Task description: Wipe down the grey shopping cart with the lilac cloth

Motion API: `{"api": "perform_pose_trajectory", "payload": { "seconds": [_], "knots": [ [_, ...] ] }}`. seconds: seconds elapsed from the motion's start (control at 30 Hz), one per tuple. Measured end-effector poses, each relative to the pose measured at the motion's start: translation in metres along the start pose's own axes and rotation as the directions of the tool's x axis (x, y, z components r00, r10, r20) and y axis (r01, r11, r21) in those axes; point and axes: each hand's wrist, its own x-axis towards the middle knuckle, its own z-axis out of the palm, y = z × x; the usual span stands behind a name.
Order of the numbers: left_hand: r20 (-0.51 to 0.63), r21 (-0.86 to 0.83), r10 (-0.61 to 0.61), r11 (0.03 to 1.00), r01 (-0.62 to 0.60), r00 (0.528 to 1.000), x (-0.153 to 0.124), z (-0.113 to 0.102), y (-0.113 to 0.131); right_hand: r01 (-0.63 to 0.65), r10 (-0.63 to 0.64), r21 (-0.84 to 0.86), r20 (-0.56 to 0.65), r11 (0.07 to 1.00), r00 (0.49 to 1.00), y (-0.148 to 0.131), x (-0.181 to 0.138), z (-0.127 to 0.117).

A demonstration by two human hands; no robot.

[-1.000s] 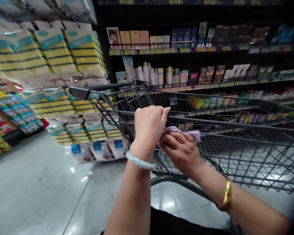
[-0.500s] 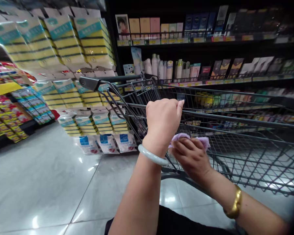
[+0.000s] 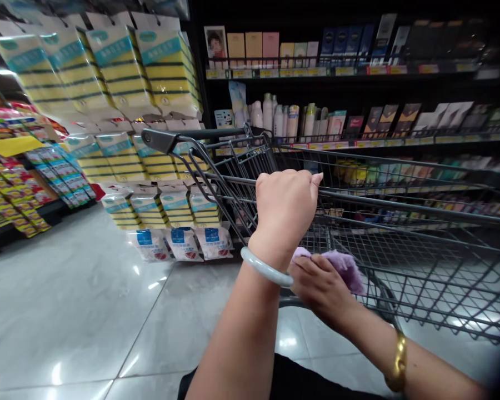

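Gripping the top rail of the shopping cart, the left hand is closed around it, while just below, the right hand presses a purple cloth against the cart's near wire side.

Yellow sponge packs hanging left, white bottles on dark shelves, glossy floor.

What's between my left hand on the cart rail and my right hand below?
Head view: between left hand and right hand lie the cart's wire mesh and a fold of purple cloth.
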Motion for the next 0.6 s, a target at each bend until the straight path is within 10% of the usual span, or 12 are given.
{"api": "perform_pose_trajectory", "payload": {
  "seconds": [0.23, 0.47, 0.6],
  "knots": [
    [-0.104, 0.020, -0.011, 1.000, 0.014, 0.995, -0.001, 0.010, 0.005, -0.076, 0.077, 0.010, -0.096, 0.997, 0.992, 0.012, 0.023, -0.004],
    [-0.157, 0.032, -0.007, 0.999, 0.012, 0.988, -0.002, 0.016, 0.007, -0.039, 0.022, 0.075, 0.208, 0.996, 0.978, -0.018, -0.060, 0.026],
    [-0.169, 0.032, -0.015, 0.999, 0.021, 0.985, -0.001, 0.019, 0.009, -0.055, 0.048, 0.120, 0.064, 0.991, 0.997, -0.008, -0.068, 0.001]
  ]
}}
